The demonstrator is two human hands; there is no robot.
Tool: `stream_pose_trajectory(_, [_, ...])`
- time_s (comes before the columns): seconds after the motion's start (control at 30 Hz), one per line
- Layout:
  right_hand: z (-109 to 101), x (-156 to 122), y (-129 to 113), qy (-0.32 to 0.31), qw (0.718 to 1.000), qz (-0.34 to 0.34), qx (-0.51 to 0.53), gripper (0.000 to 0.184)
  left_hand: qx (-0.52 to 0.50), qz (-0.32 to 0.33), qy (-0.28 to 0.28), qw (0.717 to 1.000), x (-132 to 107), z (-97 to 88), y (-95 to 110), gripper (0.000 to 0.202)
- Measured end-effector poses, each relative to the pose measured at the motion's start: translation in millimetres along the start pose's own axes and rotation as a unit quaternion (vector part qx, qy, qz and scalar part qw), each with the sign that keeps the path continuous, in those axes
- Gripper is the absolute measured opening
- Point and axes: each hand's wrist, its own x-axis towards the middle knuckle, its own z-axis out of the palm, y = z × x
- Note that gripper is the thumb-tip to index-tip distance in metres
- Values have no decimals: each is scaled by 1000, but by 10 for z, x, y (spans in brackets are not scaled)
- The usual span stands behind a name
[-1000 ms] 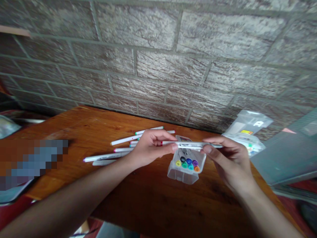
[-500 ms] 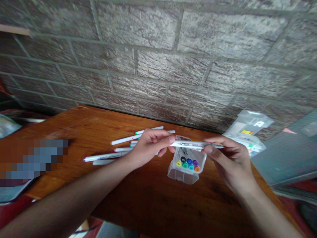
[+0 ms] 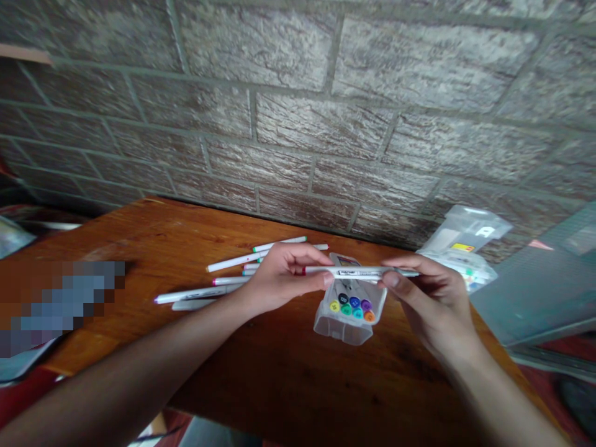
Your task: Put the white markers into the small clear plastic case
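Observation:
A white marker (image 3: 358, 272) with dark lettering and a red band at its left end lies level across the middle, held up between my two hands. My right hand (image 3: 433, 304) pinches its grey right end between thumb and fingers. Around the left end are the fingers of my left hand (image 3: 279, 279), with the thumb along the lower side and the fingers above. Beneath the marker, a clear plastic case (image 3: 344, 329) holds several markers with coloured round ends (image 3: 356, 303), among them yellow, black, blue, purple, green and orange.
Several white markers (image 3: 233, 261) lie loose left of the case on the wooden table (image 3: 153, 230). At the right back edge stands another clear plastic container (image 3: 470, 230). A brick wall (image 3: 288, 130) rises behind the table. A pixelated device (image 3: 60, 310) lies at left.
My left thumb has moved down below the marker, and the red band at its left end now shows. My right hand keeps its grip in nearly the same place.

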Motion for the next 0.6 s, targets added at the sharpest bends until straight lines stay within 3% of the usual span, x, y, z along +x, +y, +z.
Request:
stream_pose_trajectory(0.13, [-15,3,7,7,1000,13,13,21,-1,25,-15,1000,-1,-12,-27,20])
stream_pose_trajectory(0.6, [-3,23,-1,8,1000,15,17,22,-45,-35,-25,998,-6,-41,-30,24])
